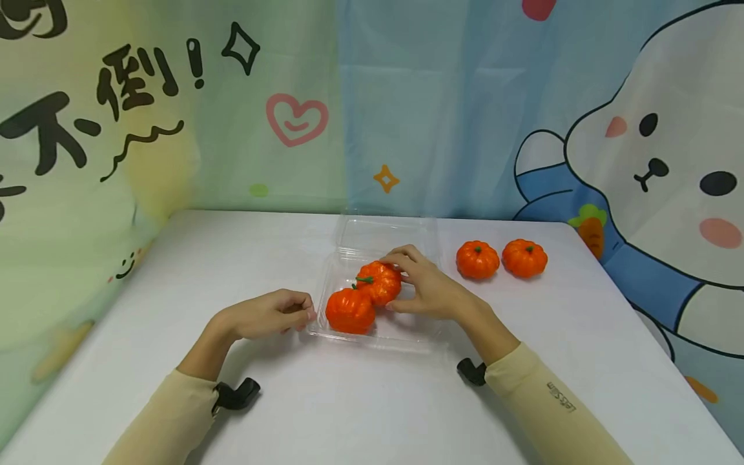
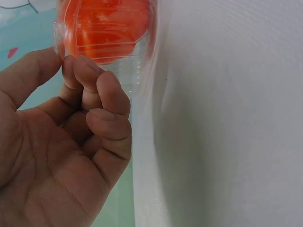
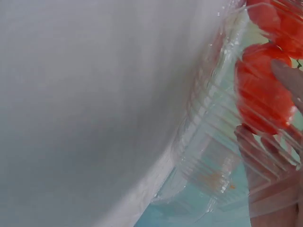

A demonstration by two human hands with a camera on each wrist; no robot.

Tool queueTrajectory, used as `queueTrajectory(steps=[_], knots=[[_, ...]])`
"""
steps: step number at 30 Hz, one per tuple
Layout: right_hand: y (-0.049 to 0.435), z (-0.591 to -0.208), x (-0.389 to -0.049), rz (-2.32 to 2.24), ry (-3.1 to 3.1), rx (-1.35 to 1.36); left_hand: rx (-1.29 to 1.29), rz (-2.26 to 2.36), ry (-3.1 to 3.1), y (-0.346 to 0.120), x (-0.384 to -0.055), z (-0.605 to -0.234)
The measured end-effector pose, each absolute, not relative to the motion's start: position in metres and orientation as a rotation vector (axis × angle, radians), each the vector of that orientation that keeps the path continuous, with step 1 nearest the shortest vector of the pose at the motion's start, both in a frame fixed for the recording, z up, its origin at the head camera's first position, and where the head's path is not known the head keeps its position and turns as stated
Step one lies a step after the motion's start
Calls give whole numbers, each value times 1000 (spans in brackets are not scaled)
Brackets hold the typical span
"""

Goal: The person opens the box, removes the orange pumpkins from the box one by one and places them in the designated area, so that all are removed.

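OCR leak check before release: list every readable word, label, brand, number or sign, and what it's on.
"不": backdrop, left side.
"倒!": backdrop, above and right of that.
Cut-off characters at the backdrop's left edge: unreadable.
Lettering on the right sleeve: too small to read surely.
Pumpkins, clear container: no text visible.
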State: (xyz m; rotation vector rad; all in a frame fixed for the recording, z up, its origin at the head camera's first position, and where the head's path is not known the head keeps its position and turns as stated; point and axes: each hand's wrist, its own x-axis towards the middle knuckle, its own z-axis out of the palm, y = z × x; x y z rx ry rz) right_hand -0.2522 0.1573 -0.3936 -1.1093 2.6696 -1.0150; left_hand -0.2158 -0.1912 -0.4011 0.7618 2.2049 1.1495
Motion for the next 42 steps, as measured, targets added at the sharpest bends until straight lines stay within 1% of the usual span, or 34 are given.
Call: queueTrajectory(steps=[22, 33, 42], knots=[[192, -382, -246, -1156, 2776, -1132, 751, 1166, 2178, -188, -216, -402], [206, -386, -242, -1247, 2813, -1035, 746, 1171, 2169, -189, -217, -402], [220, -384, -236, -1188, 2927, -1069, 744, 1156, 2166, -190, -216, -399]])
